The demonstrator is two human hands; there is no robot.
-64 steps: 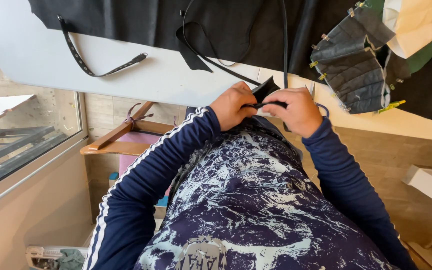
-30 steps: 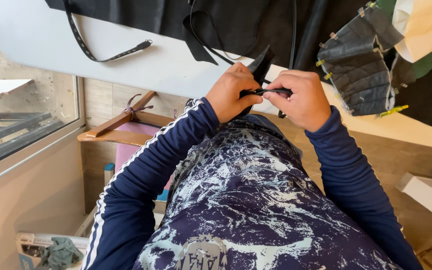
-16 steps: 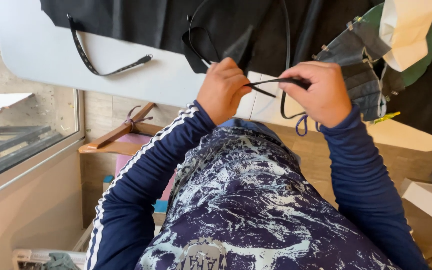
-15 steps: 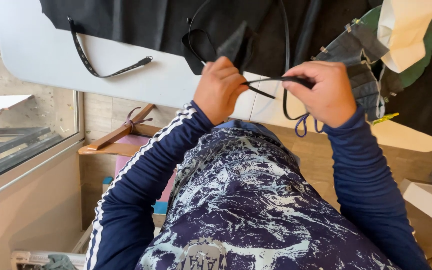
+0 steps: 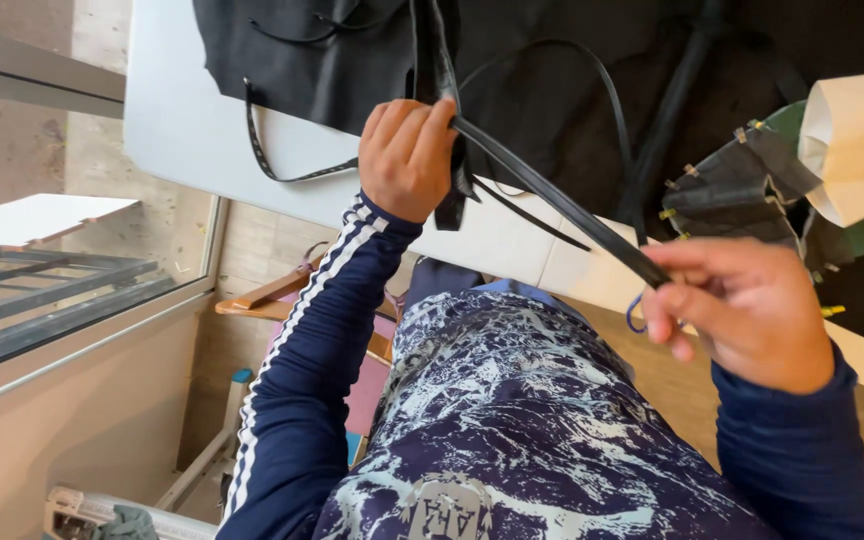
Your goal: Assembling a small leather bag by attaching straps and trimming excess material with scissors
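left hand [image 5: 407, 160] raised over tabletop [image 5: 192, 130], fist closed on black strap [image 5: 552, 200], right hand [image 5: 752, 310] low near chest, pinching strap's other end, hands now much further apart, strap pulled taut

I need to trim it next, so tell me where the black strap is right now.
In the head view the black strap runs taut across the middle, from the left hand at the white table's edge down to the right hand.
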